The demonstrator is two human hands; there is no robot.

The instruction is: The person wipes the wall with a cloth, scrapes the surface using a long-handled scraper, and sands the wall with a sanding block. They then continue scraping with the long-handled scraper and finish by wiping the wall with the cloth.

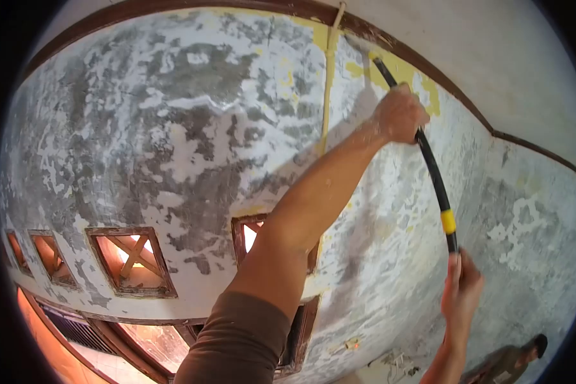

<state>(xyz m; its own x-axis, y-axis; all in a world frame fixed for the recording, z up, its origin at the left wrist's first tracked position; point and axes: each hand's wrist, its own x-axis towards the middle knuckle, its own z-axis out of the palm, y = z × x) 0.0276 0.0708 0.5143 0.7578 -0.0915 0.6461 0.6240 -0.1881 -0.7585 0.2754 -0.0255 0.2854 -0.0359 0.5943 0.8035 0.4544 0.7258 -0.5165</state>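
My left hand (pixel 400 115) is raised high near the top of the wall, its fingers wrapped round the upper part of a black pole (pixel 434 173). Lower down on the right, my right hand (pixel 462 287) grips the same pole just below its yellow band (pixel 448 222). The pole slants up and to the left, and its upper end lies at a patch of yellow paint (pixel 365 70) under the brown trim. What tool sits on that end is too small to make out. The wall (pixel 205 147) is mottled grey and white.
A cream pipe (pixel 330 83) runs down the wall left of the pole. Small framed openings (pixel 132 261) line the wall above a larger window (pixel 153 345). A person (pixel 512 361) is at the lower right. Brown trim (pixel 422 61) borders the ceiling (pixel 493 51).
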